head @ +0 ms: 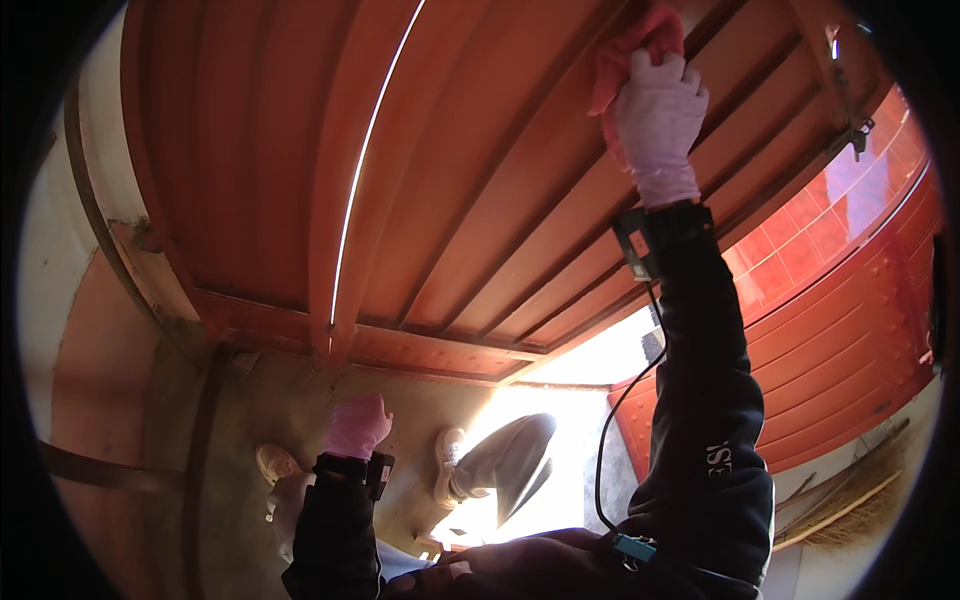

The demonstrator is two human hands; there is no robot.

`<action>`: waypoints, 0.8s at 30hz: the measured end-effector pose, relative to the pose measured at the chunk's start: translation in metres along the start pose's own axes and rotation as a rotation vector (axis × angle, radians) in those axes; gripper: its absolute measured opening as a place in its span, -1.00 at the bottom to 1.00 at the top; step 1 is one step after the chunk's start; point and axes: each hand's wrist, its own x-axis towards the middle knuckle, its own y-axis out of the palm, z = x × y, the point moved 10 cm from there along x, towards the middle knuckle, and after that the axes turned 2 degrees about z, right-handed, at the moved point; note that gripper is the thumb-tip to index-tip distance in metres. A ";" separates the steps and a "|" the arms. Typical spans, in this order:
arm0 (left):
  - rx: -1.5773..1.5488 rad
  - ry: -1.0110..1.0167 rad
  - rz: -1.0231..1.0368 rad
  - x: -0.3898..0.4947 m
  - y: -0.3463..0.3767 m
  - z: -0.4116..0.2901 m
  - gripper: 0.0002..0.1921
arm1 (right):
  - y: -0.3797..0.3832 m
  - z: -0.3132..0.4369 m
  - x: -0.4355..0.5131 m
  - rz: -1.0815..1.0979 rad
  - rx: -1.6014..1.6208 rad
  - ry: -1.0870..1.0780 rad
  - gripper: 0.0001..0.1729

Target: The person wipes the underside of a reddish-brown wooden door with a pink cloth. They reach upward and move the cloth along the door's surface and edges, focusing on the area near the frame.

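My right hand (660, 120), in a pale pink glove, grips a red cloth (609, 64). It presses the cloth against the upper part of a ribbed red door leaf (480, 187). Low on the left, my left hand (358, 426) hangs above the floor in a pink glove, curled into a loose fist and apart from the door. I see nothing in it, though its palm side is hidden. A bright slit of light separates the ribbed leaf from another red door panel (247, 165) to its left.
A latch with keys (855, 139) juts from the door's right edge. Beyond are red tiles (795, 232) and another red door leaf (832, 352). Brooms (847, 510) lean at lower right. A black cable (606, 450) runs along my right arm. My shoes (448, 457) stand on the concrete floor (240, 405).
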 end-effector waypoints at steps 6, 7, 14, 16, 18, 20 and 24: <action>0.009 0.029 -0.079 -0.005 -0.003 -0.004 -0.70 | 0.028 0.093 -0.122 0.221 0.216 -0.190 -0.75; 0.018 0.062 -0.120 -0.006 -0.007 -0.007 -0.71 | 0.033 0.108 -0.140 0.268 0.258 -0.213 -0.74; -0.031 0.030 -0.023 -0.007 -0.001 -0.003 -0.71 | 0.045 0.220 -0.265 0.447 0.372 -0.396 -0.83; -0.031 0.043 -0.066 -0.007 -0.004 -0.003 -0.70 | 0.054 0.250 -0.302 0.511 0.350 -0.421 -0.87; -0.004 0.055 -0.093 -0.007 -0.005 -0.003 -0.69 | 0.057 0.282 -0.339 0.548 0.398 -0.483 -0.76; 0.052 0.060 -0.097 -0.006 -0.004 -0.002 -0.69 | 0.067 0.315 -0.373 0.665 0.445 -0.526 -0.69; 0.060 0.001 -0.052 -0.004 0.000 0.004 -0.68 | 0.068 0.357 -0.417 0.711 0.436 -0.586 -0.84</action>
